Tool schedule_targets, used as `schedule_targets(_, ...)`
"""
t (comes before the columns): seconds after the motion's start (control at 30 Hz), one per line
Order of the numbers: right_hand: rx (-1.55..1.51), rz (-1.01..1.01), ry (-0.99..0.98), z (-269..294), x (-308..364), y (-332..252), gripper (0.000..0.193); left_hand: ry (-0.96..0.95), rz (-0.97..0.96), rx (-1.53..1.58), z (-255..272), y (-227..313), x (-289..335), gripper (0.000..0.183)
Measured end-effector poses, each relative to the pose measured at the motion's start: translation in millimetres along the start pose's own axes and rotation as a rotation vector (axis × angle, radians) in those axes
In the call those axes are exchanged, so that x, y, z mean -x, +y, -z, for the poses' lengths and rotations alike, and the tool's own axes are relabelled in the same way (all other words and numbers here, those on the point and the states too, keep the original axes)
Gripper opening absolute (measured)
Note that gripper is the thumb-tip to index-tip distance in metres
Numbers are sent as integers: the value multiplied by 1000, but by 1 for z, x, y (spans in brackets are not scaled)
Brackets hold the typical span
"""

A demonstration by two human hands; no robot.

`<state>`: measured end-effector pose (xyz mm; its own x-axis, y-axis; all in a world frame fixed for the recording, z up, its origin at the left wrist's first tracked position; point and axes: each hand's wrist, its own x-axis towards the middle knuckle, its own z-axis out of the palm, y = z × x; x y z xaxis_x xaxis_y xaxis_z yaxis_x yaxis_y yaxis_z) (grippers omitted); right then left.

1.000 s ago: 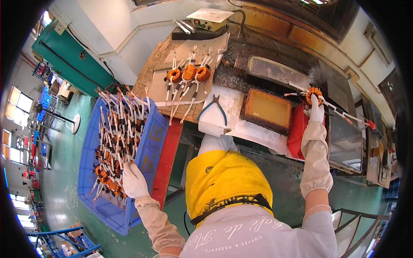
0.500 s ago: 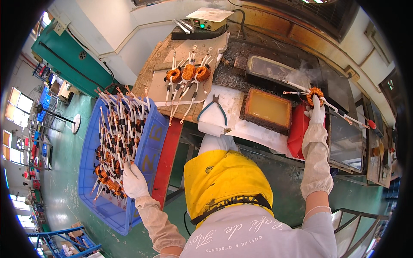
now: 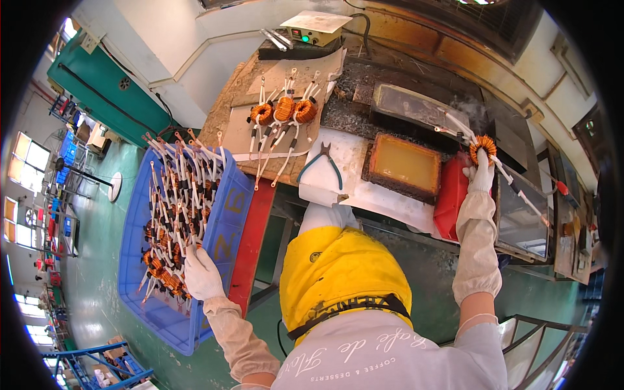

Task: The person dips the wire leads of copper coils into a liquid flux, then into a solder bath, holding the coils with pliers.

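In a white glove, my right hand [image 3: 480, 177] grips a toroidal coil [image 3: 482, 149], an orange copper-wound ring with white-sleeved leads. It is held above the right part of the bench, beside a smoking dark area. Some leads point up and left, others down to the right. My left hand [image 3: 203, 276], also gloved, rests at the inner right side of a blue crate [image 3: 237, 208]. Its bent fingers touch the heap of similar coils [image 3: 170, 279]; what they grip, if anything, is hidden. Three more coils [image 3: 284, 109] lie on cardboard on the bench.
A square pan of amber liquid [image 3: 406, 164] sits mid-bench, with a long dark trough [image 3: 419, 107] behind it. Next to the pan is a red bin [image 3: 451, 201]. Pliers [image 3: 323, 166] with teal handles lie on white paper. A control box [image 3: 316, 23] stands at the back.
My right hand has shifted slightly right and downward with the coil, turning it so the leads swing to a steeper angle. My left hand has stayed nearly still at the crate.
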<state>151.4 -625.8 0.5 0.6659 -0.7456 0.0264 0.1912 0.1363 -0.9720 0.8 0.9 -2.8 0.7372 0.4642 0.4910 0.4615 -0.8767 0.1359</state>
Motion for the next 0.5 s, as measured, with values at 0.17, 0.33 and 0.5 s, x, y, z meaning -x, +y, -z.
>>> schedule_targets(0.17, -8, -51, -22, 8, -16, 3, 45, 33, -29, 25, -2, -4, 1, 31)
schedule_targets(0.33, -56, -108, -3, 4, -29, 2, 46, 10, -18, 21, -1, -3, 1, 32)
schedule_targets(0.5, -78, -127, -3, 6, -40, 9, 45, 6, -14, 17, -1, -3, 0, 32)
